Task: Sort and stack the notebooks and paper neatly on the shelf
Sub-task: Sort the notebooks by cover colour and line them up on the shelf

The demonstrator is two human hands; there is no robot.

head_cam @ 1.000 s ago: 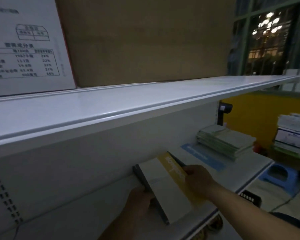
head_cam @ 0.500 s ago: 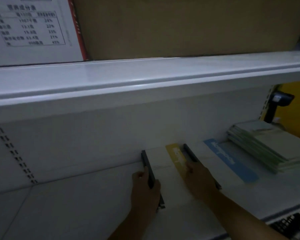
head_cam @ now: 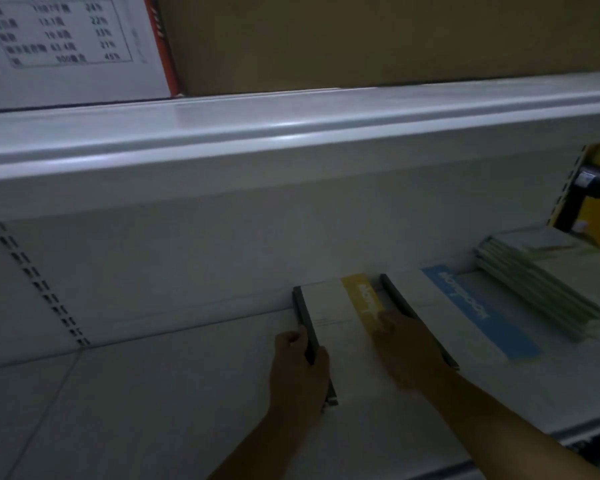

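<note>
I see open shelf floor [head_cam: 136,403] left, yellow-striped notebook [head_cam: 329,313] centre, blue-striped notebook [head_cam: 482,323] and green stack [head_cam: 541,282] right, upper shelf [head_cam: 291,133] overhead.

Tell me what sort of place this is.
Probably a shop or stockroom: white metal shelving with slotted uprights, big cardboard boxes stored on the upper shelf, and stacks of notebooks laid out below.

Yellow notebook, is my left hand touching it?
Touching. The head view shows the left hand gripping the yellow notebook by its dark spine.
</note>
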